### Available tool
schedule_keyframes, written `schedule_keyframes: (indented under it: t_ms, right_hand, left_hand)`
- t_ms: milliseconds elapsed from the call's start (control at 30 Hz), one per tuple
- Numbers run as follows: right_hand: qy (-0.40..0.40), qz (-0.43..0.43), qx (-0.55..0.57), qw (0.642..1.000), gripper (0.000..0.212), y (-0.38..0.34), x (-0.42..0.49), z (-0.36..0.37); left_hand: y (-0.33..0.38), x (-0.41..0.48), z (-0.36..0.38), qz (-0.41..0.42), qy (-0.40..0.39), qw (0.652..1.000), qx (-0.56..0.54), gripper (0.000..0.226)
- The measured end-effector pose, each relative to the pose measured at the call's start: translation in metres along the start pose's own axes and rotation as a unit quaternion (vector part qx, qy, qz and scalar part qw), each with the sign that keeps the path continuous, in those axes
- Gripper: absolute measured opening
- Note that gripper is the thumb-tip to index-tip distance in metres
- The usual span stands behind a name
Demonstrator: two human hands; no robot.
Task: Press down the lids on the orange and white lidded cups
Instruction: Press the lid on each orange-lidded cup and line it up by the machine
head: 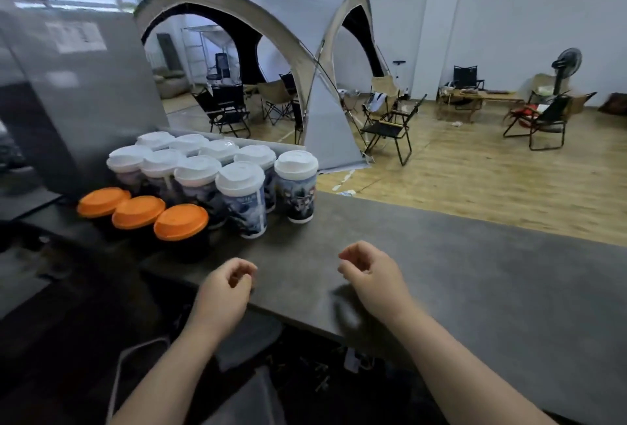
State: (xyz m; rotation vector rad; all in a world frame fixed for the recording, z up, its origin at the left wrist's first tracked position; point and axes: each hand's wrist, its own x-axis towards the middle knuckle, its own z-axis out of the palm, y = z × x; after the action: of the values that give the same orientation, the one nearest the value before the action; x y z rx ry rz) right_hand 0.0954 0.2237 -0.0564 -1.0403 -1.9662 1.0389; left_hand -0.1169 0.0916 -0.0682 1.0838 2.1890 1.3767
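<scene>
The dark grey desk [475,272] carried all the cups at its left end. Three orange-lidded cups [138,211] stood in a slanting row close to the desk's left edge, their dark bodies mostly hidden under the wide lids, each lid just beside the next. Behind them and towards the far edge stood the white-lidded cups [240,178], packed in two rows with printed sleeves (I counted nine, though the back ones blurred together). The white-lidded cup nearest the person stood just beside the last orange lid, and one more stood at the right end of the group, a little apart.

Both hands hovered over the near edge of the desk, well apart from every cup. The left hand [227,284] was loosely curled, fingertips close to the thumb, with nothing in it. The right hand [369,272] lay the same way, fingers slack and curled inward, grasping nothing, its shadow on the desk below. Neither hand touched a lid.

Beyond the far edge stood a grey dome tent [271,34], folding chairs [390,122] on a wooden floor and a standing fan [566,65].
</scene>
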Motion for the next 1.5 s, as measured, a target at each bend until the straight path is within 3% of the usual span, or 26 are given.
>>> schedule_keyframes:
  t_ms: [167, 267, 433, 633, 867, 1067, 1233, 1333, 1500]
  right_hand:
    - [-0.032, -0.005, 0.021, 0.999, 0.019, -0.032, 0.016, 0.088]
    - [-0.057, -0.012, 0.028, 0.998, 0.028, -0.047, 0.024, 0.125]
    - [-0.119, -0.020, -0.031, 0.992, 0.062, -0.070, 0.041, 0.170]
    - [-0.198, -0.041, -0.162, 0.966, 0.085, -0.089, 0.056, 0.198]
    - [-0.080, -0.054, -0.003, 0.995, 0.077, -0.067, 0.027, 0.171]
    - [0.026, -0.036, 0.048, 0.998, 0.077, -0.042, 0.010, 0.107]
    - [0.067, -0.006, 0.102, 0.993, 0.067, -0.026, 0.012, 0.048]
    - [0.064, -0.005, 0.085, 0.994, 0.063, -0.010, 0.008, 0.023]
    - [0.062, -0.034, 0.041, 0.997, 0.057, 0.008, -0.002, 0.019]
  left_hand:
    - [-0.051, 0.016, -0.046, -0.065, 0.172, 0.980, -0.080, 0.024]
    - [-0.068, 0.029, -0.063, -0.076, 0.192, 0.968, -0.144, 0.041]
    - [-0.078, 0.047, -0.077, -0.074, 0.146, 0.973, -0.164, 0.072]
    - [-0.078, 0.060, -0.083, -0.045, 0.076, 0.981, -0.175, 0.072]
    - [-0.070, 0.043, -0.068, -0.009, 0.032, 0.966, -0.256, 0.058]
    - [-0.026, 0.041, -0.033, 0.012, -0.110, 0.944, -0.310, 0.046]
    - [0.018, 0.050, 0.009, -0.003, -0.225, 0.919, -0.324, 0.038]
    - [0.034, 0.058, 0.033, -0.028, -0.237, 0.907, -0.347, 0.026]
    - [0.034, 0.061, 0.054, 0.012, -0.286, 0.909, -0.303, 0.058]
